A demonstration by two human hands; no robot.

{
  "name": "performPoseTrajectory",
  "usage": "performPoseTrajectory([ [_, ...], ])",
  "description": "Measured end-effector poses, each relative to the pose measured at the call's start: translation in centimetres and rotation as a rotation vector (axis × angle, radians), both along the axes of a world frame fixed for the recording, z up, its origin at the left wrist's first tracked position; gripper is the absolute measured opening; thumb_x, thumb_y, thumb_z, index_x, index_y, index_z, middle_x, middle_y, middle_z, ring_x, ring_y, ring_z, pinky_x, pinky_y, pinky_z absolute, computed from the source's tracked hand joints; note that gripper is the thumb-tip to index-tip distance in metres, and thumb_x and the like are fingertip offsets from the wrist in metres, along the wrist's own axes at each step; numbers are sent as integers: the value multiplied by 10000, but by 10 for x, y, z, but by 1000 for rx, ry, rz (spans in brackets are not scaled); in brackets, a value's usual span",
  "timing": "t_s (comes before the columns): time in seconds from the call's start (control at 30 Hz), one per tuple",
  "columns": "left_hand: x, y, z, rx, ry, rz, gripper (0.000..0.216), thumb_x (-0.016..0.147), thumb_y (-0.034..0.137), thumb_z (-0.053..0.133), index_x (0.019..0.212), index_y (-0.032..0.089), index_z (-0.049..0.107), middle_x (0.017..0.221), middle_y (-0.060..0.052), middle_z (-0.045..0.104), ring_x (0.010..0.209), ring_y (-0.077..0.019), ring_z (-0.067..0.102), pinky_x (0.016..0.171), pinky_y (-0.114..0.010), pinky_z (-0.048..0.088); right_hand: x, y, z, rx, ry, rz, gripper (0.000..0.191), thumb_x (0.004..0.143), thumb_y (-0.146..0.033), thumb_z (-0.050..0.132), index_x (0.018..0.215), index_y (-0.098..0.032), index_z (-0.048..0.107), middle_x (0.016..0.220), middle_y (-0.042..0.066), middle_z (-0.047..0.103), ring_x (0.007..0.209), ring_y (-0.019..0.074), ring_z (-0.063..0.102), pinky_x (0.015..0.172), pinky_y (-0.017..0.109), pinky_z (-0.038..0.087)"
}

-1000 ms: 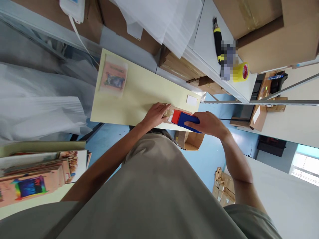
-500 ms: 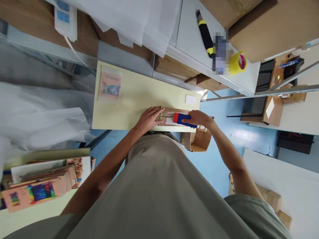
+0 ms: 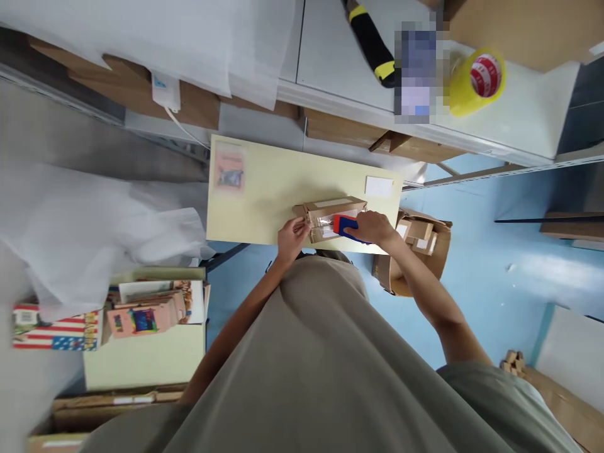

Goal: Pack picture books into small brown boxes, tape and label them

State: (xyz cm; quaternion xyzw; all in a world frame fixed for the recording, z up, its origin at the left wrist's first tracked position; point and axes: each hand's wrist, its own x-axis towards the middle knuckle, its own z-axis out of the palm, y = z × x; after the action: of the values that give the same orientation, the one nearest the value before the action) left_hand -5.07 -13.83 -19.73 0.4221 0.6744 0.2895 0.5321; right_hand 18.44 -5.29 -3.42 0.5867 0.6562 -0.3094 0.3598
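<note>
Right fingers [image 3: 362, 219] curled round red-blue dispenser [image 3: 347, 224]; left fingers [image 3: 299, 224], grip unclear, at oblong, glossy-taped cardboard box [image 3: 323, 234]

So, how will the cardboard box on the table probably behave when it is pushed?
The cardboard box would probably slide rather than roll, since its sides look flat. Its straight edges suggest fairly stiff walls. The shiny tape may make one side slippery.
</note>
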Motion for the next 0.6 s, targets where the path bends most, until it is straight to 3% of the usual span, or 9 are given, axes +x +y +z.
performPoseTrajectory([
  [0.3, 19, 10, -13, 2, 174, 79, 439, 1016, 488, 714, 1307, 164, 768, 1312, -165, 828, 1126, -256, 826, 1042, -390, 640, 24, 1, -24, -21, 145, -49, 569, 1122, -599, 576, 1293, -88, 758, 1272, 278, 806, 1220, 383, 781, 965, 390, 585],
  [0.6, 36, 34, -24, 116, 327, 147, 392, 1067, 501, 659, 1077, 165, 858, 1008, -88, 861, 953, -239, 792, 902, -294, 586, 21, 37, -38, 26, 215, -109, 617, 1070, -592, 671, 1347, -44, 736, 1230, 263, 825, 1202, 380, 789, 989, 388, 592],
])
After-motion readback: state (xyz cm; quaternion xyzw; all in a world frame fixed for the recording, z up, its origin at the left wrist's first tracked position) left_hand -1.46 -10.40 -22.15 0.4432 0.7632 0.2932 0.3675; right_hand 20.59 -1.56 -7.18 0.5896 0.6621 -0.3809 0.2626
